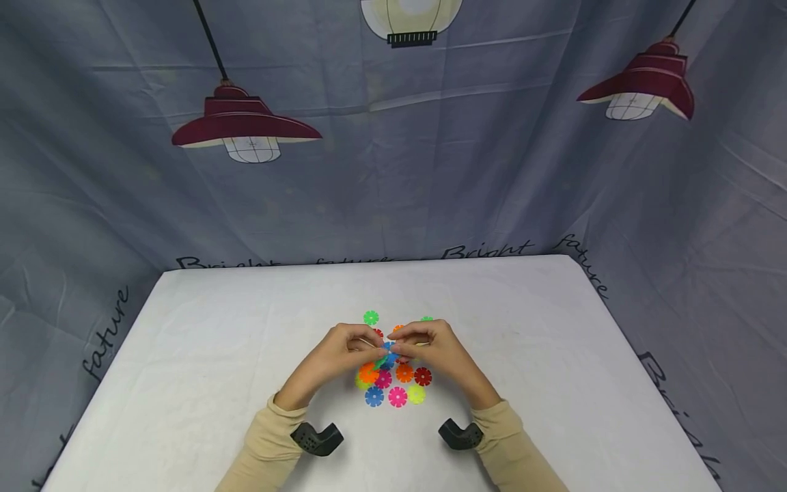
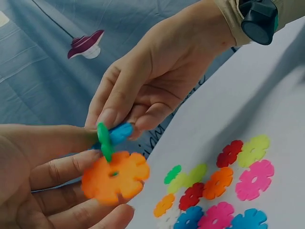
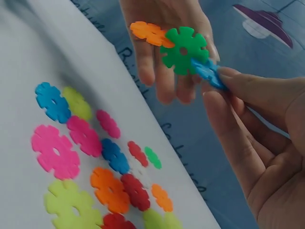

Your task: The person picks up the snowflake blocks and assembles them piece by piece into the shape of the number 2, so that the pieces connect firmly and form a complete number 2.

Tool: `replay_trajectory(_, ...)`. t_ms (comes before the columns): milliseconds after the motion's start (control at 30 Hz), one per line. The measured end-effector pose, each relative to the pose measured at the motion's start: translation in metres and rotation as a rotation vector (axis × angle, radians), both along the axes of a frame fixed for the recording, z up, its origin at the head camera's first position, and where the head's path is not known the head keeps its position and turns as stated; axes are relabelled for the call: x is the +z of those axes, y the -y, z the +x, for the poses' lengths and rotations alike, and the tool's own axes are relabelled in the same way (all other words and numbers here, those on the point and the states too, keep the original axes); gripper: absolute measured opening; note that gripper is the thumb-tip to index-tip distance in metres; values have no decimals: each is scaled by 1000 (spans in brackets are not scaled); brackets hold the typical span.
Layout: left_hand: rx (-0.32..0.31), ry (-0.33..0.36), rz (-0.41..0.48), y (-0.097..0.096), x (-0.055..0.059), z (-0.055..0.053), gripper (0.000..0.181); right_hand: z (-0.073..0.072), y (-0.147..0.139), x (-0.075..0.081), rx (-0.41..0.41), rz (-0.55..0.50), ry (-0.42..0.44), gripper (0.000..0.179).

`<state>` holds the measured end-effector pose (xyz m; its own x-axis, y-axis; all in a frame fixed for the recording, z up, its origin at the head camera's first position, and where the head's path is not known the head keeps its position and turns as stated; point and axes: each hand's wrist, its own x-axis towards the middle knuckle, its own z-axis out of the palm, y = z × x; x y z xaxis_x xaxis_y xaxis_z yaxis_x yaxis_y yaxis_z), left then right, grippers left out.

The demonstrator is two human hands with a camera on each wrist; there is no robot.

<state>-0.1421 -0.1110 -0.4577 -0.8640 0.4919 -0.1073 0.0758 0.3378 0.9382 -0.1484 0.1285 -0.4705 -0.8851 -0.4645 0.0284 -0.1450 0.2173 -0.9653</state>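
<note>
Both hands meet over the table, working on a small chain of notched plastic interlocking discs. An orange disc (image 2: 114,176) is slotted into a green disc (image 3: 184,50), and a blue disc (image 3: 208,74) joins the green one at its other edge. My left hand (image 1: 347,350) pinches the chain near the blue and green discs with thumb and forefinger, its other fingers spread behind the orange disc. Thumb and fingertips of my right hand (image 1: 436,347) pinch the blue disc from the opposite side. In the head view, fingers partly hide the chain.
Several loose discs lie flat beneath the hands, among them a pink disc (image 1: 397,396), a yellow disc (image 1: 416,394) and a dark red disc (image 1: 423,376). A green disc (image 1: 371,318) lies farther back. The white table (image 1: 215,355) meets a grey-blue curtain (image 1: 381,184) behind.
</note>
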Motion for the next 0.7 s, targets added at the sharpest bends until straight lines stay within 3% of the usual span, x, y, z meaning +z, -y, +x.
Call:
replay_trajectory(300, 8, -20, -24, 0, -1, 1, 15, -3, -3, -5, -38, 47, 3, 24)
replay_trajectory(700, 96, -11, -5, 6, -1, -2, 15, -16, -25, -30, -239, 506, 14, 24)
